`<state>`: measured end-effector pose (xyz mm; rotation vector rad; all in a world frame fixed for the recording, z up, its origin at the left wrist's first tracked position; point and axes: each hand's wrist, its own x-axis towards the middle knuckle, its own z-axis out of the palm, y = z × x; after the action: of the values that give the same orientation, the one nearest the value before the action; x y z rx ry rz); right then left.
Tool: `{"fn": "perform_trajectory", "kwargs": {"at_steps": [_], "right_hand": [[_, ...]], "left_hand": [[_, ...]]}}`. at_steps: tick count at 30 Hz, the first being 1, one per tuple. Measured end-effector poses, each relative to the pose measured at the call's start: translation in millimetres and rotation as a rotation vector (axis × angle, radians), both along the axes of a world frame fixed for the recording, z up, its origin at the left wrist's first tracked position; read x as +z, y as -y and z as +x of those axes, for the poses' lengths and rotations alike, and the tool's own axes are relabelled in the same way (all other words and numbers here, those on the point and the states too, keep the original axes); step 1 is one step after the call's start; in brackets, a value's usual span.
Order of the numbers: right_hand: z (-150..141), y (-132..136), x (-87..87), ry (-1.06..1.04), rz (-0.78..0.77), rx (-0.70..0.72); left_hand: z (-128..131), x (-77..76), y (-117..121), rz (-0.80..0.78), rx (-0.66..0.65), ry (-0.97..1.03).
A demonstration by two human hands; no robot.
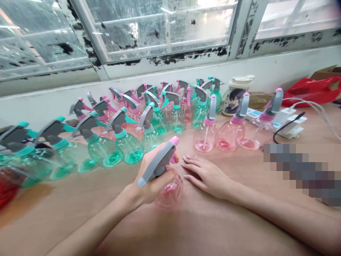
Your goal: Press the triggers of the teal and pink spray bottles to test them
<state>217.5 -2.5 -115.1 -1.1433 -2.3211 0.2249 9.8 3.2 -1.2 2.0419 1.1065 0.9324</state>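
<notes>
My left hand (149,177) is closed around the neck of a pink spray bottle (170,192) with a grey trigger head, holding it tilted on the wooden table (199,227). My right hand (207,174) lies flat on the table just right of that bottle, fingers stretched out and holding nothing. Right behind my hands stand three pink spray bottles (229,133) in a row.
Several green spray bottles (128,145) and more pink ones fill the table's back and left up to the window wall. A white printed cup (236,94), a white power strip with cables (289,124), a red bag (311,90) and a blurred patch are at right.
</notes>
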Motion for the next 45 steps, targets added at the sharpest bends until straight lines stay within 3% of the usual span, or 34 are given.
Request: {"fn": "perform_trajectory", "kwargs": {"at_steps": [5,11,27,45], "right_hand": [[4,-2,1.9,-0.005,-0.008,0.041],[6,-4,1.7,-0.012,-0.003,0.057],[8,-7,1.5,-0.057,-0.002,0.071],[8,-7,1.5,-0.025,-0.009,0.069]], "left_hand": [[0,-5.9,-2,-0.049,0.027,-0.011],[1,-9.8,-2,0.034,-0.03,0.015],[10,0.9,-3,0.147,-0.043,0.02],[5,-0.3,5,0.122,0.014,-0.019]]}}
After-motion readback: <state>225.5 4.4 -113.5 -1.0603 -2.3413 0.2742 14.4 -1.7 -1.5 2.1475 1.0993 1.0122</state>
